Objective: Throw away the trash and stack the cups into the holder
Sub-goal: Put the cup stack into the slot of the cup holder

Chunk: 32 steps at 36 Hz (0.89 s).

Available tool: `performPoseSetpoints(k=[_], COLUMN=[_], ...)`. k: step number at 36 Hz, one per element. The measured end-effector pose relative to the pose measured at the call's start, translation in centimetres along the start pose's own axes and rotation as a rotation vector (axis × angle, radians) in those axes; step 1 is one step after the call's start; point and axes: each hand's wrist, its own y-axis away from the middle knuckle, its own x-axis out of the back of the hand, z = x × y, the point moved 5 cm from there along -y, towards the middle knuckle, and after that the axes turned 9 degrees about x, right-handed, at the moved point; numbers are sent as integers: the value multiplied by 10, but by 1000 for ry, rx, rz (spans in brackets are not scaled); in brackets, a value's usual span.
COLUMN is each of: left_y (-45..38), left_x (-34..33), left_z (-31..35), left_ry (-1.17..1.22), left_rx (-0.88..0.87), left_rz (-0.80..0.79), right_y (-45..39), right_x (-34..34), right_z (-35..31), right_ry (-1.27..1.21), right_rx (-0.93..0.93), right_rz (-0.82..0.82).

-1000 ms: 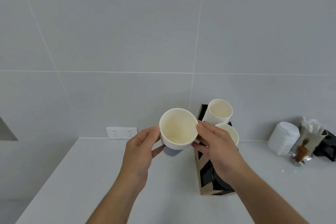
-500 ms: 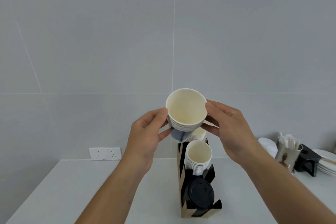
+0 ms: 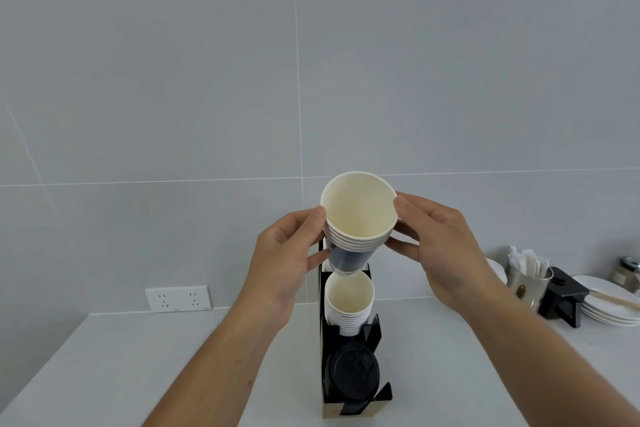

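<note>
Head view showed me the desk (image 3: 145, 357) carrying the holder (image 3: 349, 388), nested cups (image 3: 349, 302) in one slot, black lids (image 3: 353, 373) below; above it, left hand (image 3: 287, 274) and right hand (image 3: 440, 250) each had a grip on the empty cup stack (image 3: 356, 218).

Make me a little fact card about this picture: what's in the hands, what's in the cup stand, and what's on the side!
left hand: grips the held cup stack from its left
right hand: grips the same stack from its right
held cup stack: nested paper cups, tilted, above the holder
holder: upright on the counter
holder cups: white stack in a slot
black lids: lowest slot
right side: plates, stirrer cup
</note>
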Motion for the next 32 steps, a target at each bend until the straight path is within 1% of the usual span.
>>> performPoseSetpoints(k=[6,13,18,26,32], left_y=[-6,-16,-29,-46,-51], left_x=[6,14,18,17,19], left_z=[-24,-52,-77,-109,-125], left_ry=[-31,-64,-114,-251,-299], left_rx=[54,48,99,104,122], left_rz=[39,98,117,135,159], right_y=[-2,-3,-4,-6,-3], right_x=[5,9,12,21,22], right_z=[31,76,105,138,155], right_ry=[42,132,187,268,257], right_rx=[-69,-141,-170,-229,-276], right_rz=[-1,-25,-32,-56,-46])
